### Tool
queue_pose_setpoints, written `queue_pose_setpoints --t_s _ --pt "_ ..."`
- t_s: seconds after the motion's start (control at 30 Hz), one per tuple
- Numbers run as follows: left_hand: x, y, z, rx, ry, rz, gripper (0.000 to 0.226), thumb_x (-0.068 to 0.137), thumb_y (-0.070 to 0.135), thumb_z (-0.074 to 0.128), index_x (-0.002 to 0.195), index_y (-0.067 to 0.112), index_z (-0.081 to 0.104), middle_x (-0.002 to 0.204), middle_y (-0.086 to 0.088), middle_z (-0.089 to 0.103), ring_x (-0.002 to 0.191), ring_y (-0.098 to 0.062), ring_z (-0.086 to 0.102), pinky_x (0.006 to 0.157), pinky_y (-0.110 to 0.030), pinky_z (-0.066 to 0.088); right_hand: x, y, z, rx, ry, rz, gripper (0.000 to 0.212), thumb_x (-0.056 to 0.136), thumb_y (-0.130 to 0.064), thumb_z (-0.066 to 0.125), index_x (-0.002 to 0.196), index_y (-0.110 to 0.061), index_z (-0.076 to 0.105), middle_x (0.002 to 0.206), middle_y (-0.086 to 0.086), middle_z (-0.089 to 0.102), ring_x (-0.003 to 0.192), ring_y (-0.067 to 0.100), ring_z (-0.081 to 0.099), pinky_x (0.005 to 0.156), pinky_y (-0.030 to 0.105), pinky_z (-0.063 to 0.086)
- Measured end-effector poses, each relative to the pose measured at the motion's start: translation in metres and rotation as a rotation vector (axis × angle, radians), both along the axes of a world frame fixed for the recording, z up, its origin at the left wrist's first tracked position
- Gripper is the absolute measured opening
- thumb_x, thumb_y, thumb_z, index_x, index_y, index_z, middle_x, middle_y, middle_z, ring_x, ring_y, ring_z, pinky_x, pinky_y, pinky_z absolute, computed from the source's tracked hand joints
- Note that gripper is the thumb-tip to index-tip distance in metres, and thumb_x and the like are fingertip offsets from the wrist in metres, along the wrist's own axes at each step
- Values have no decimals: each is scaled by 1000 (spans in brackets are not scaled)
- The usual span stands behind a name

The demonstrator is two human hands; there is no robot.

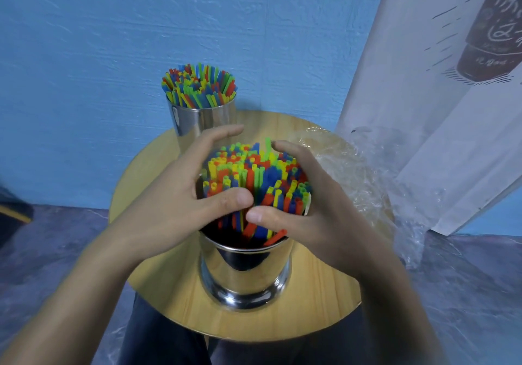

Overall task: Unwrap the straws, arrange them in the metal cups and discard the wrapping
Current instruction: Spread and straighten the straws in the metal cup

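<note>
A shiny metal cup (245,274) stands at the near middle of a small round wooden table (316,302). A thick bundle of coloured straws (254,175) rises out of it, with a few leaning loose at the front rim. My left hand (175,195) and my right hand (310,209) cup this bundle from both sides, thumbs nearly meeting in front. A second metal cup (202,123) at the table's far edge is packed with upright coloured straws (199,86). Crumpled clear plastic wrapping (356,178) lies on the table's right side and hangs over its edge.
A blue wall rises right behind the table. A white printed curtain (440,88) hangs at the right, close to the wrapping. My dark trouser legs (163,336) show under the table's near edge. A dark object (14,212) sits at the far left.
</note>
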State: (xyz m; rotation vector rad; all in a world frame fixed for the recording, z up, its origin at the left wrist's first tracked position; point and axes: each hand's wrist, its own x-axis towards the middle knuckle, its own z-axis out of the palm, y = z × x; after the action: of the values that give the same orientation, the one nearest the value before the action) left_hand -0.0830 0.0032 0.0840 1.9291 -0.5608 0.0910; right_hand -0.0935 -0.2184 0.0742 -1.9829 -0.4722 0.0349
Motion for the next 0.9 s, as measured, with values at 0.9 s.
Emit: queue_pose_setpoints --t_s 0.9 --pt "19 2 -9 -134 97 -21 80 66 55 80 139 40 51 123 19 67 108 -9 71 79 -17 57 7 -2 -12 255 111 66 73 86 -62 61 144 -20 50 131 0 68 121 21 67 99 43 57"
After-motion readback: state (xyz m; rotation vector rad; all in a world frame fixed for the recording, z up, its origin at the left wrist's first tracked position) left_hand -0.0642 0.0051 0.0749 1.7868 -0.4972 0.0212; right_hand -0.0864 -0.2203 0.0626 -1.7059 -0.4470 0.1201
